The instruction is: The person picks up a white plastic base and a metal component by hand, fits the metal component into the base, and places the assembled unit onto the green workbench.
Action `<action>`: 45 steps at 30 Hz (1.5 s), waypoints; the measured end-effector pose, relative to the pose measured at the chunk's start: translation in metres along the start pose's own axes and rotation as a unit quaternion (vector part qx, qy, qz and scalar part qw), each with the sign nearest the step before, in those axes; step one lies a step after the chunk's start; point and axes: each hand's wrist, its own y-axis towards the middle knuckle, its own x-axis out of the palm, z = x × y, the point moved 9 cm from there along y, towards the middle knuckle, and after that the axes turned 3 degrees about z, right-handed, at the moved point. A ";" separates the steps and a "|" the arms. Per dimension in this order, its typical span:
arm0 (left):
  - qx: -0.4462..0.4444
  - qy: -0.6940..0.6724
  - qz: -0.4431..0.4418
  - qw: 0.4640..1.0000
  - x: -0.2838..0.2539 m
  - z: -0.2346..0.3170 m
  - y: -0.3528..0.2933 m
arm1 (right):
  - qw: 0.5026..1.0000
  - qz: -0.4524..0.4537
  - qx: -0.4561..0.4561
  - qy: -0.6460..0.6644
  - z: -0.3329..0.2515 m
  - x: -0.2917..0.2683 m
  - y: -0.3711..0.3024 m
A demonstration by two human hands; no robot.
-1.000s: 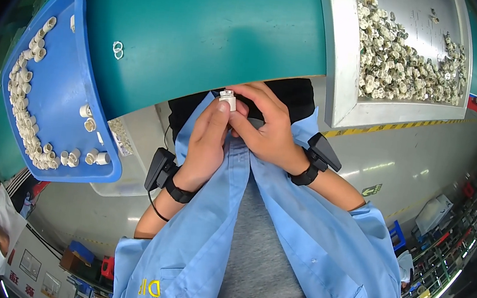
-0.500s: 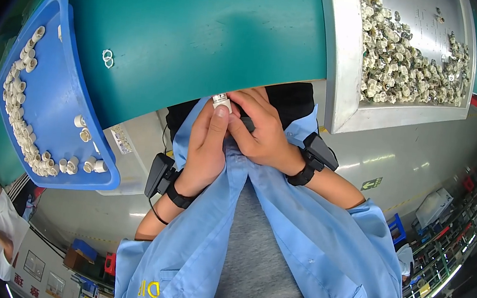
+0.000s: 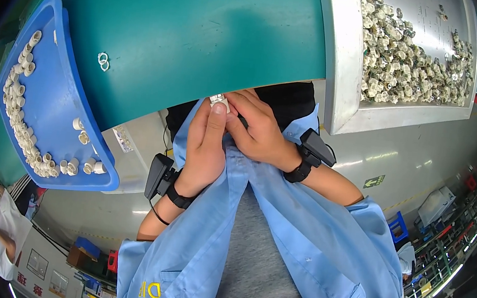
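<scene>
Just off the near edge of the green table, both my hands are closed on one small white cylindrical fitting [image 3: 219,100] with a shiny metal part at its top. My left hand [image 3: 207,148] grips it with the thumb laid along its near side. From the right, my right hand [image 3: 257,129] pinches it between thumb and fingers. Fingers cover much of the fitting. At the left, a blue tray [image 3: 74,89] holds many similar white fittings [image 3: 29,140], lined up mostly along its far left and near sides.
The green tabletop [image 3: 205,27] carries two white rings [image 3: 103,62]. On the right stands a metal-rimmed tray [image 3: 342,61] heaped with small cream and metal parts [image 3: 400,73]. A person in white [image 3: 8,234] is at the far lower left. Shelving [image 3: 450,250] lines the right.
The white fitting has tilted slightly between my fingers, and my right hand has shifted a little to the left. The view has moved slightly. Both hands keep their hold.
</scene>
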 end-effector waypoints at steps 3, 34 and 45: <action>-0.003 0.025 0.001 1.000 0.000 -0.001 0.005 | 1.000 0.001 -0.005 0.000 0.007 0.001 0.000; -0.013 -0.001 -0.134 0.991 0.022 0.005 -0.032 | 0.996 -0.007 -0.094 -0.009 -0.030 -0.023 -0.015; 0.004 0.007 -0.252 0.968 0.039 0.041 -0.070 | 0.985 -0.045 -0.090 0.141 -0.080 -0.048 -0.010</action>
